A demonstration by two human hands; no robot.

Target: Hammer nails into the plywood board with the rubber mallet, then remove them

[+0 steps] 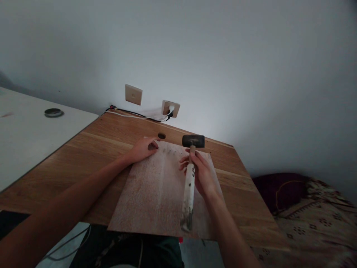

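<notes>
A hammer (188, 193) with a dark head and a worn white handle is gripped near its head by my right hand (202, 171). It is held over the right part of a reddish-brown wooden board (145, 201). Several small nail-like pieces (169, 151) stand in a row along the board's far edge. My left hand (143, 149) rests at the board's far left corner, beside the row's left end. Its fingers are bent together; whatever is between the fingertips is too small to make out.
The board lies on a wooden table (237, 186) with a round hole (161, 136) near the wall. Cables run to a wall socket (171, 108). On the left, a white table (22, 137) carries a roll of tape (54, 112). Patterned bedding (315, 223) lies at the right.
</notes>
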